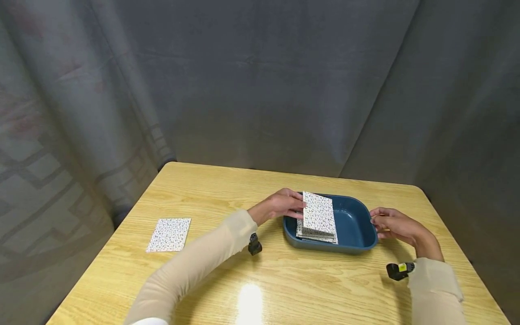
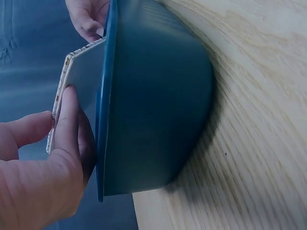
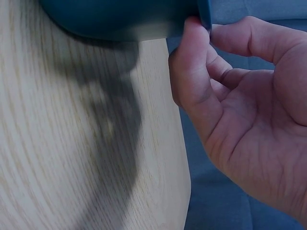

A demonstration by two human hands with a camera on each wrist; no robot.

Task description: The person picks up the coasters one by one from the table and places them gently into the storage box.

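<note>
A blue oval-cornered basin (image 1: 352, 224) stands on the wooden table, with several square patterned tiles (image 1: 325, 238) stacked in its left part. My left hand (image 1: 284, 204) pinches another tile (image 1: 318, 212) by its left edge, thumb on the patterned face and fingers under it. That tile is tilted over the stack; the left wrist view shows its plain underside (image 2: 88, 76) above the basin's rim. At the basin's right end my right hand (image 1: 396, 224) pinches the rim between thumb and finger, as the right wrist view shows at the fingertips (image 3: 195, 33).
One more patterned tile (image 1: 169, 234) lies flat on the left of the table (image 1: 227, 189). Grey curtains (image 1: 260, 90) hang behind the table and along its sides. A small black camera (image 1: 254, 244) sticks out from each wrist.
</note>
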